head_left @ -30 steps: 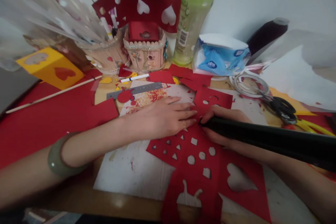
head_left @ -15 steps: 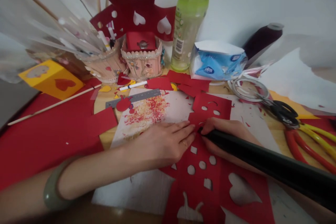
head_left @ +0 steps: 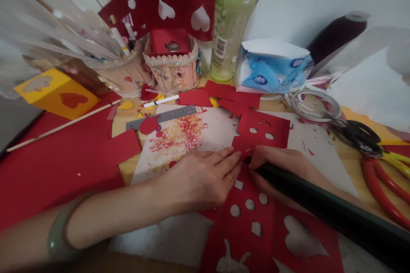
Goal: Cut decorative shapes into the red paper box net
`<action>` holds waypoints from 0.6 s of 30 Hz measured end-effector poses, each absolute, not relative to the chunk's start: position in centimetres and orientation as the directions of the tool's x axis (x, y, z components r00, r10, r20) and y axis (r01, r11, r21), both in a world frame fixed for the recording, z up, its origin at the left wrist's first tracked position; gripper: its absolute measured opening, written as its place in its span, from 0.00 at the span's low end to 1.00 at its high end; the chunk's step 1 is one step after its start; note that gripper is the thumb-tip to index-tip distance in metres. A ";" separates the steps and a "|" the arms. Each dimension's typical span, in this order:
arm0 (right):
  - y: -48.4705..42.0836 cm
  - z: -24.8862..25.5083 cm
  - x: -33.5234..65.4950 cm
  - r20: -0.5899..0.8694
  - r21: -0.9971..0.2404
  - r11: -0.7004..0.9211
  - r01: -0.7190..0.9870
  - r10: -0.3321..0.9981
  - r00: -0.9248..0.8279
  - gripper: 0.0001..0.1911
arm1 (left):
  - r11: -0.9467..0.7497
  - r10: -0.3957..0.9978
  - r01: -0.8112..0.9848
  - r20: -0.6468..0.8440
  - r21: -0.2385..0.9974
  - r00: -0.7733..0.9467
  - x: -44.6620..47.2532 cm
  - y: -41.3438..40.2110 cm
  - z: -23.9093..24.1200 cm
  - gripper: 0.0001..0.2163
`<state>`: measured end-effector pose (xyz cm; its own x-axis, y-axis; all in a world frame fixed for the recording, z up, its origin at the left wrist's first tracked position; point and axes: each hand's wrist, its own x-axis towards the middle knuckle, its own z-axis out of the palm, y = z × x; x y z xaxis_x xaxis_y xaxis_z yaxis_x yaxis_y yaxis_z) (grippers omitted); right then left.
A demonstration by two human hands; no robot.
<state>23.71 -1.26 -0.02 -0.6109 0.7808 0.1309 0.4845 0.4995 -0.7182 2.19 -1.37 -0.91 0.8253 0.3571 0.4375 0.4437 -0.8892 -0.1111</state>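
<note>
A red paper sheet (head_left: 243, 219) with cut-out circles, squares, curved slits and a large heart lies in the lower middle. My left hand (head_left: 205, 175) rests on its left edge, fingers stretched out and pressed flat. In a pen grip, my right hand (head_left: 285, 160) is closed around a long black pen-shaped tool (head_left: 314, 204). The tool's tip meets the red paper just right of my left fingertips, but its exact shape is hidden by shadow and fingers. Beneath the paper is a white board (head_left: 160, 239) with red and yellow smudges.
A grey ruler (head_left: 173, 114), white marker (head_left: 162, 101) and red scraps lie behind my hands. Farther back stand decorated holders (head_left: 173, 72), a green bottle (head_left: 230, 30) and a blue tissue pack (head_left: 275, 68). Black-handled scissors (head_left: 361, 134), a tape roll (head_left: 315, 104) and red-handled pliers (head_left: 378, 183) are right.
The camera view has shifted slightly, so objects at the back sit higher and the right side spreads outward. Both hands stay at nearly the same spot on the red paper.
</note>
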 end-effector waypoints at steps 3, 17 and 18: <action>-1.3 -0.1 23.8 0.146 -0.719 0.514 0.468 0.770 -0.621 0.06 | -0.894 0.346 0.432 0.432 -0.118 0.833 2.2 -1.3 -0.8 0.17; -0.8 -0.4 24.6 0.084 -0.722 0.523 0.453 0.716 -0.693 0.15 | -0.895 0.342 0.426 0.413 -0.129 0.844 1.9 -1.3 -0.8 0.14; -0.9 -0.4 24.5 0.071 -0.729 0.503 0.465 0.731 -0.679 0.14 | -0.895 0.340 0.425 0.410 -0.135 0.846 1.9 -1.3 -0.8 0.14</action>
